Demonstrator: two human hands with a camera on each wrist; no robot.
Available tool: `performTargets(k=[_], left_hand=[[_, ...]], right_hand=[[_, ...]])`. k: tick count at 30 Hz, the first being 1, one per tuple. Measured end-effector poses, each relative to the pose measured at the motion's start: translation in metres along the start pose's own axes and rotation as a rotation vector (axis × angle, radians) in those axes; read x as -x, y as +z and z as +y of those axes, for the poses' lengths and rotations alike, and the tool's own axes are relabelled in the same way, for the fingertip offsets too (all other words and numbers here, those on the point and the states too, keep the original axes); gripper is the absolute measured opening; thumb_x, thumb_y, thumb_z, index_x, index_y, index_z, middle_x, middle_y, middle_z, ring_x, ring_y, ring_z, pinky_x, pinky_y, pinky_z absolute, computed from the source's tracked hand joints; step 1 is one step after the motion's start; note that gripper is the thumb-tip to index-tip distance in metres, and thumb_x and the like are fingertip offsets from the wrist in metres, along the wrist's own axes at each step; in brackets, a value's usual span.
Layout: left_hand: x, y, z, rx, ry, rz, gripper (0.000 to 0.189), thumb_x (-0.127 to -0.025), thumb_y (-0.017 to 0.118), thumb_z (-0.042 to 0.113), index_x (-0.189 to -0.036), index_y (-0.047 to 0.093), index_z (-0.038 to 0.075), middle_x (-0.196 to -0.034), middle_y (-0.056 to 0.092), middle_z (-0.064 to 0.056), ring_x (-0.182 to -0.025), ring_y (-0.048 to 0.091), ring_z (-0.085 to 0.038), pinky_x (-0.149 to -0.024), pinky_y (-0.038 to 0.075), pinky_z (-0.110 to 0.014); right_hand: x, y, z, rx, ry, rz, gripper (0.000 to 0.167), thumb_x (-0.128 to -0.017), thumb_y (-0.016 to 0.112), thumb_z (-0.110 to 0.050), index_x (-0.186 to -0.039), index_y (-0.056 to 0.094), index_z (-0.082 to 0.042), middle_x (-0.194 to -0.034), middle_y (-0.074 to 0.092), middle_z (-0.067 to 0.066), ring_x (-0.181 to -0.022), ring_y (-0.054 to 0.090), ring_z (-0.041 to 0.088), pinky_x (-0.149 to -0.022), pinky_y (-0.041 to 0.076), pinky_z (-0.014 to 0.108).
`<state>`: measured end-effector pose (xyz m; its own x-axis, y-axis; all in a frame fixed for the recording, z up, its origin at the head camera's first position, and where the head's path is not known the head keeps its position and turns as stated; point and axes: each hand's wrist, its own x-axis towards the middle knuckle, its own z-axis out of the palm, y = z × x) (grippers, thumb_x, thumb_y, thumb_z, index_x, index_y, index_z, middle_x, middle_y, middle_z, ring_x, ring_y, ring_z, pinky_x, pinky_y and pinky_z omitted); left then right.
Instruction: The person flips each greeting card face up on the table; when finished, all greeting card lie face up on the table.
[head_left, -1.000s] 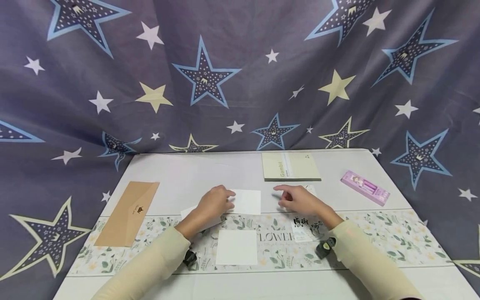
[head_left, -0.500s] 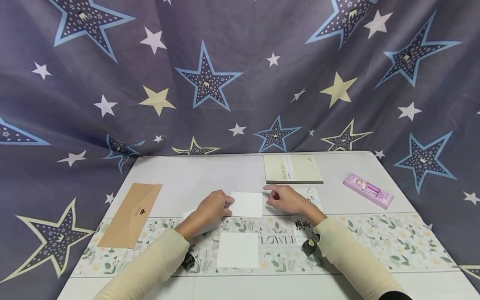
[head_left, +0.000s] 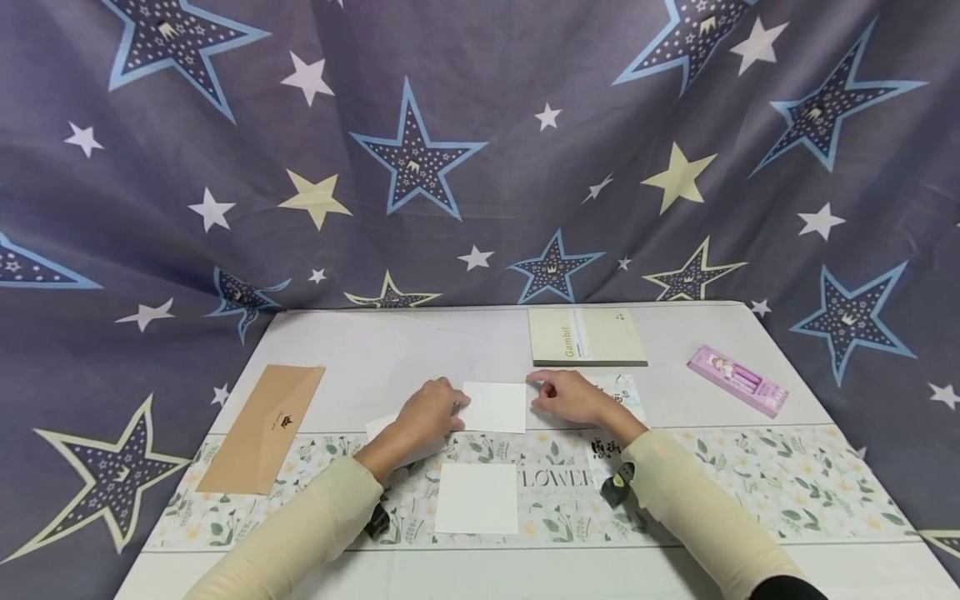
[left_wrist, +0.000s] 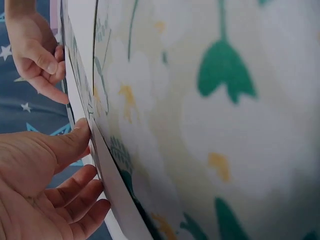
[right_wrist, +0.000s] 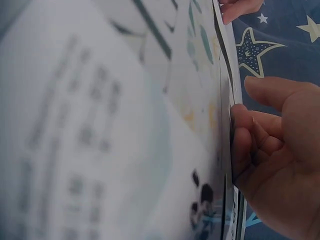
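Observation:
A white square card (head_left: 497,407) lies flat between the hands. My left hand (head_left: 429,412) rests at its left edge, thumb and fingertips on the paper with the fingers loosely bent. Partly hidden below that hand lies another white card (head_left: 378,427), tilted. My right hand (head_left: 566,396) rests just right of the square card, index finger reaching toward its upper right corner and the other fingers curled under. In the right wrist view those fingertips (right_wrist: 240,117) touch the tabletop. Nearer the body lies a second white square card (head_left: 476,498).
Printed cards with black lettering (head_left: 602,450) lie partly under my right wrist. Behind it sits a cream Gambit notebook (head_left: 588,337), and a purple pen box (head_left: 738,381) is at the right. A brown envelope (head_left: 258,433) lies at the left. A star-patterned curtain (head_left: 480,158) hangs behind the table.
Over the last second my right hand has moved left, closer to the square card's right edge. My left hand has stayed at the card's left edge.

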<state>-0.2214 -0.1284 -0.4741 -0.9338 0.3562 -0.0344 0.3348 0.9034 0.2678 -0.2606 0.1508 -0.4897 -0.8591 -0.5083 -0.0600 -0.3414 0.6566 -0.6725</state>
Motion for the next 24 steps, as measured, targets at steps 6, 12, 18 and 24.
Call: performTargets(k=[6, 12, 18, 24], left_hand=[[0.001, 0.001, 0.000, -0.005, 0.000, 0.010, 0.044, -0.080, 0.083, 0.026, -0.122, 0.075, 0.013, -0.110, 0.069, -0.009, -0.104, 0.065, -0.026, -0.090, 0.058, -0.040], [0.000, -0.001, 0.002, -0.015, -0.012, -0.003, 0.046, -0.081, 0.083, 0.027, -0.123, 0.074, 0.012, -0.111, 0.068, -0.010, -0.103, 0.065, -0.026, -0.089, 0.058, -0.041], [0.001, -0.002, 0.002, -0.006, -0.009, -0.006, 0.045, -0.082, 0.083, 0.027, -0.123, 0.073, 0.012, -0.112, 0.068, -0.010, -0.104, 0.064, -0.026, -0.090, 0.057, -0.041], [0.002, -0.003, 0.001, 0.001, -0.003, -0.002, 0.045, -0.082, 0.084, 0.027, -0.123, 0.073, 0.012, -0.112, 0.068, -0.010, -0.104, 0.063, -0.027, -0.090, 0.057, -0.042]], right_hand=[[-0.002, 0.002, -0.002, 0.001, 0.013, -0.024, 0.051, -0.094, 0.069, -0.018, -0.142, 0.058, -0.005, -0.074, 0.060, -0.003, -0.061, 0.047, 0.009, -0.059, 0.041, 0.023], [-0.003, 0.004, -0.002, 0.016, 0.020, -0.009, 0.048, -0.094, 0.070, -0.020, -0.140, 0.061, -0.007, -0.071, 0.058, -0.004, -0.060, 0.045, 0.008, -0.059, 0.040, 0.024], [-0.005, 0.007, -0.004, 0.037, 0.003, 0.013, 0.048, -0.093, 0.073, -0.023, -0.136, 0.062, -0.005, -0.071, 0.059, -0.005, -0.060, 0.049, 0.008, -0.063, 0.044, 0.023], [-0.006, 0.011, -0.009, 0.043, 0.029, 0.034, 0.051, -0.090, 0.077, -0.025, -0.134, 0.060, -0.006, -0.074, 0.062, -0.005, -0.063, 0.054, 0.009, -0.064, 0.046, 0.025]])
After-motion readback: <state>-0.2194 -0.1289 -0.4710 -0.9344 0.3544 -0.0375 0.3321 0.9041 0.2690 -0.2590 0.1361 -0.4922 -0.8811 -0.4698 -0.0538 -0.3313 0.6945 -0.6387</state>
